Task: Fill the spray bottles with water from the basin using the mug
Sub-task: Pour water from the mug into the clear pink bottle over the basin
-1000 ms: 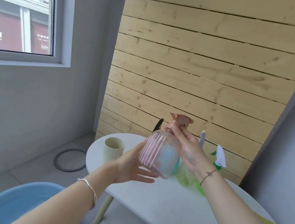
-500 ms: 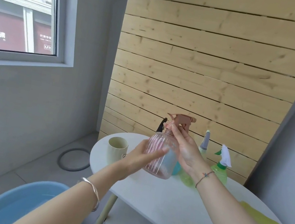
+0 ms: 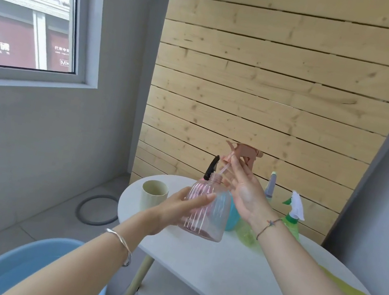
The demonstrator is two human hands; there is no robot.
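Snagging of the dip tube in the neck could jerk the pink bottle, gripped by the left hand over the table, while the right hand pinches the raised trigger head.

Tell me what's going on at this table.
A person is opening a pink spray bottle for filling. The left hand holds the bottle's body at the near edge of the white table. The right hand pinches the trigger head above the open neck, with its thin tube reaching down into it. The bottle looks empty. The mug stands untouched beside it, and the blue basin sits on the floor below.
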